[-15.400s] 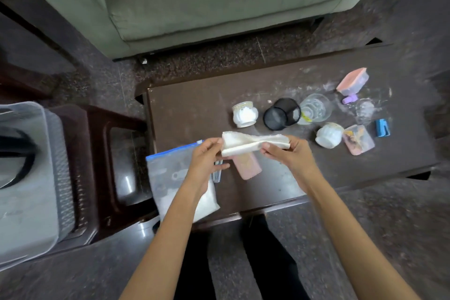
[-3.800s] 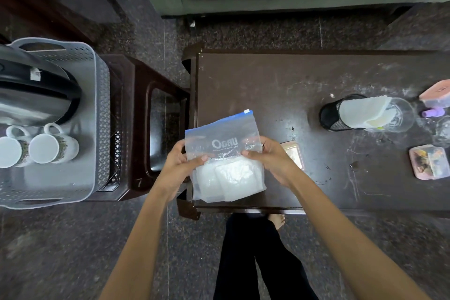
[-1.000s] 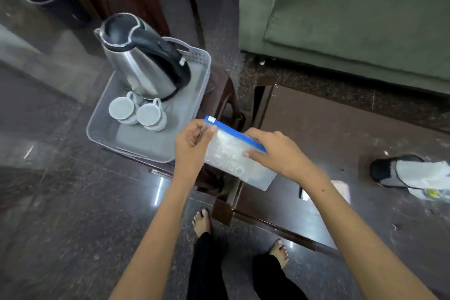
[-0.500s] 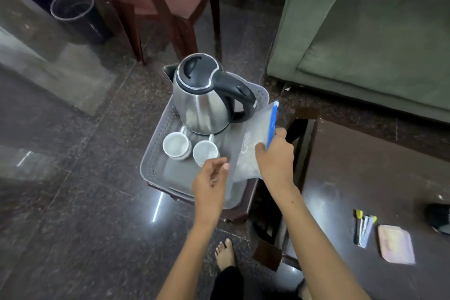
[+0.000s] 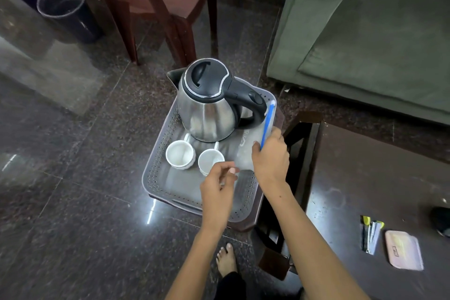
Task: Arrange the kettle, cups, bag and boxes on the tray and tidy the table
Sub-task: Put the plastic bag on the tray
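- Right hand (image 5: 270, 153) grips the clear bag (image 5: 253, 139) by its blue zip edge, at the tray's (image 5: 170, 182) 3 o'clock side.
- Left hand (image 5: 218, 186), fingers loosely curled, holds nothing, over the tray at 6 o'clock from the kettle (image 5: 209, 105).

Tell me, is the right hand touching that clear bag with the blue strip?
Touching. The head view shows the right hand gripping the bag by its blue-strip edge, over the tray.

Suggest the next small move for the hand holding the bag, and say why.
Probably lower the bag flat into the tray and let go. The right hand grips it upright by its blue zip edge, over the tray's right side beside the kettle; bare tray floor shows near the cups. The left hand holds nothing.
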Demonstrator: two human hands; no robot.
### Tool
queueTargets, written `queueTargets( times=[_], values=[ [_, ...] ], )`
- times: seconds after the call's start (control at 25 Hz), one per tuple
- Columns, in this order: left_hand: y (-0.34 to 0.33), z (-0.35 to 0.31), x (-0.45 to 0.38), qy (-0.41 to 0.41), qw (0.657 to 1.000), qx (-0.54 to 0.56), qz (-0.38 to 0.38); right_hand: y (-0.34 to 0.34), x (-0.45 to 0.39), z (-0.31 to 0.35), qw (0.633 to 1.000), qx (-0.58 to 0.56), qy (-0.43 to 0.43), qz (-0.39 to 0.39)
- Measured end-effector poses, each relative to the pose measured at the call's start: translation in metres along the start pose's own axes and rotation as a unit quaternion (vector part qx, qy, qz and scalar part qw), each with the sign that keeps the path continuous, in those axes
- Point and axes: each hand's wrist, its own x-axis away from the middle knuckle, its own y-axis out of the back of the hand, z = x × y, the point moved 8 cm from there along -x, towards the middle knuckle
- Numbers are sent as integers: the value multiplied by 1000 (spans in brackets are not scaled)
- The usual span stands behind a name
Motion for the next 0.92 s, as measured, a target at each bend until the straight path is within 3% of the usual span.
queueTargets(
  times=[0.32, 0.52, 0.72, 0.92],
  values=[
    [-12, -3, 7, 2, 1000, -24, 20, 3, -23, 2, 999, -22, 34, 3],
    [-30, -13, 16, -16, 999, -34, 38, 31, 0, -27, 989, -136, 51, -14],
    [-79, -13, 43, -28, 995, -52, 80, 71, 30, -118, 983, -177, 22, -43],
    [-184, 13, 97, -10, 978, -121, 168, 104, 55, -269, 987, -133, -89, -14]
  ],
)
